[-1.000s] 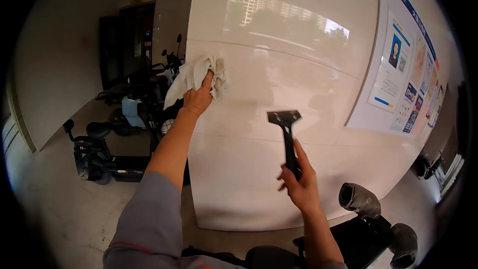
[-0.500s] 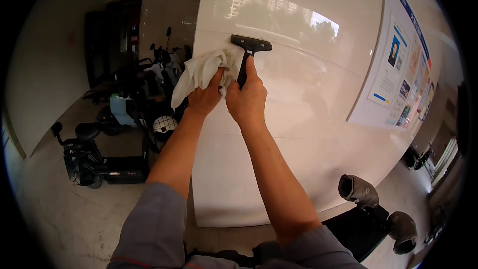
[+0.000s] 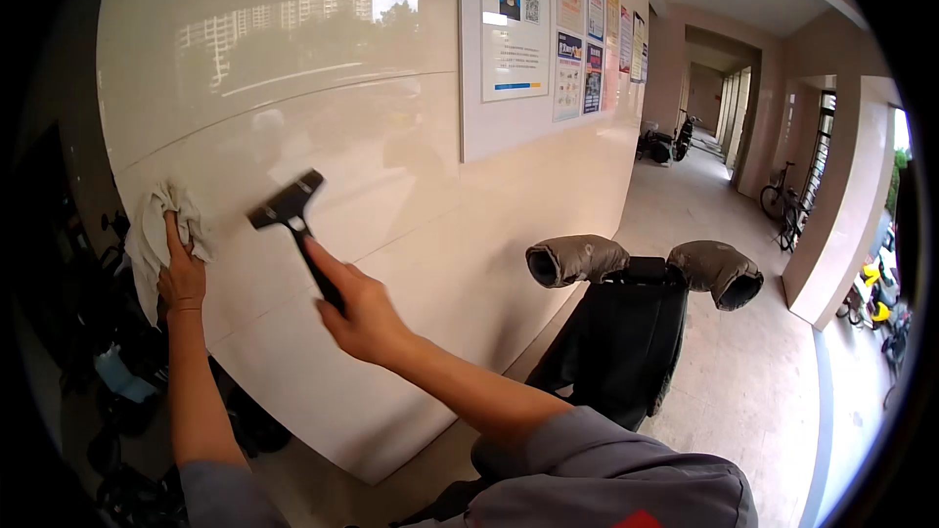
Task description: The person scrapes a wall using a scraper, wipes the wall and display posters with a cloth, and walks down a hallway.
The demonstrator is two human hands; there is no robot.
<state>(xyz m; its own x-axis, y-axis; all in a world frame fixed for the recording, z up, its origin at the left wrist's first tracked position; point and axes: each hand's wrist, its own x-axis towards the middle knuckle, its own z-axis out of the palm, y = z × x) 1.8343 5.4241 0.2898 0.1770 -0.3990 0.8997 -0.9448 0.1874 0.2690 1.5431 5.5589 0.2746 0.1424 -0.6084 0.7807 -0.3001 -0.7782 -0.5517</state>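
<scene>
My left hand (image 3: 183, 274) presses a crumpled off-white cloth (image 3: 156, 235) against the left edge of the glossy tiled wall (image 3: 411, 215). The index finger lies over the cloth, and the other fingers are partly hidden. Closed around the black handle of a scraper (image 3: 290, 203) is my right hand (image 3: 364, 311). The scraper has a wide, T-shaped head, tilted up to the left in front of the wall. Whether its blade touches the tile I cannot tell.
A notice board (image 3: 472, 127) hangs on the wall. Close at the right stands a scooter (image 3: 626, 332) with padded handlebar covers (image 3: 719, 272). Dark parked scooters crowd the lower left, with a pale blue container (image 3: 125, 374) among them. A corridor runs back at the right, with bicycles (image 3: 780, 198).
The view has swung right, showing more of the notice board, scooter and corridor. My hands have moved apart; the scraper has tilted and moved away from the cloth.
</scene>
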